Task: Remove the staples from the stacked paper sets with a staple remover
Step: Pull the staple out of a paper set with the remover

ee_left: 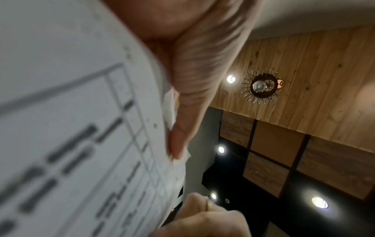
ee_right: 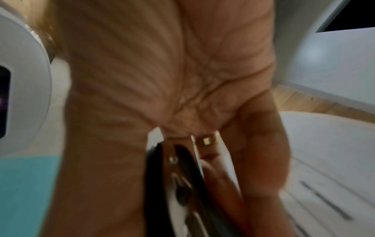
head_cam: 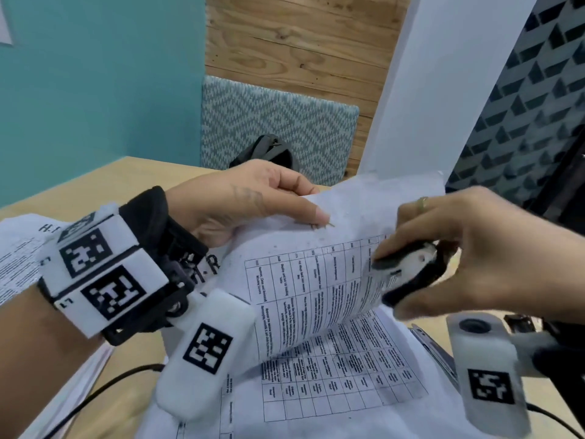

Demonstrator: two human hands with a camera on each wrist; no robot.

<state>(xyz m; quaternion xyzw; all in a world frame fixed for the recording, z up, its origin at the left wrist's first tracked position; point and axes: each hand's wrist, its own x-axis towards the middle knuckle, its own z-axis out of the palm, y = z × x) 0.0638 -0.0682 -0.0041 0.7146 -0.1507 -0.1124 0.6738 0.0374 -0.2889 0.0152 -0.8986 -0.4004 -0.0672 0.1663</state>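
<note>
A stapled paper set (head_cam: 316, 280), printed with tables, is lifted off the desk with its top sheets folded back. My left hand (head_cam: 253, 201) grips its upper corner, thumb on top beside a small staple (head_cam: 323, 225); the left wrist view shows the thumb (ee_left: 188, 112) pressed on the paper (ee_left: 71, 128). My right hand (head_cam: 459, 255) holds a black and white staple remover (head_cam: 408, 264) against the sheet's right edge, a little right of the staple. In the right wrist view the remover (ee_right: 178, 184) sits between thumb and fingers. Its jaws are hidden.
More printed sheets (head_cam: 19, 261) lie at the left on the wooden desk (head_cam: 95, 182). A black cable (head_cam: 95, 391) runs along the front. A patterned chair back (head_cam: 278, 122) with a dark bag (head_cam: 266, 150) stands behind. A white pillar (head_cam: 427, 90) rises at right.
</note>
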